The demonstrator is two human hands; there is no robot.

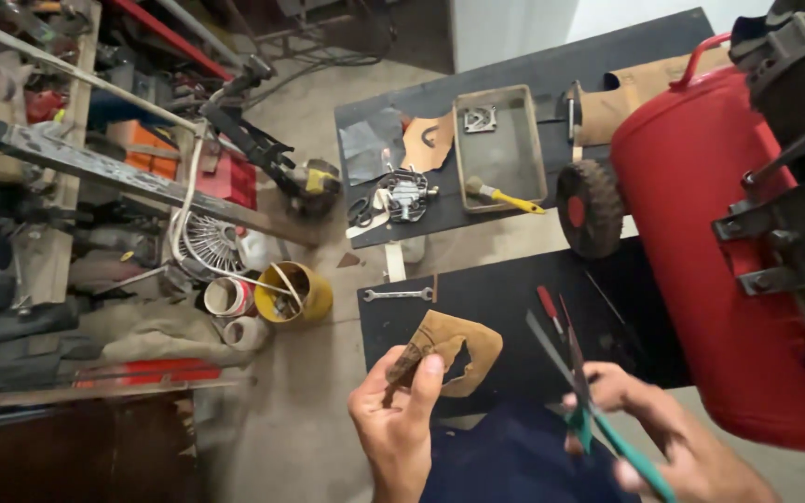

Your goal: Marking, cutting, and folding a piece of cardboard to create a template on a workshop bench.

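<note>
Two black benches (pixel 477 321) stand beside a red tank (pixel 701 224). Over the near bench's front edge, the left hand (pixel 393 414) pinches a tan cut sheet (pixel 449 349), while the right hand (pixel 645 424) grips green-handled scissors (pixel 575 377), blades parted. A wrench (pixel 398 294) lies at the far-left corner.

Left hand (pixel 393 410) holds the cut gasket sheet (pixel 454 349) over the near table (pixel 496 303), right hand (pixel 649 419) with scissors (pixel 575 373) just right of it, a wrench (pixel 398 294) lying beyond, the tray (pixel 463 154) holding a brush (pixel 503 196) on the far table (pixel 533 70), the compressor tank (pixel 701 224) at right.
</note>
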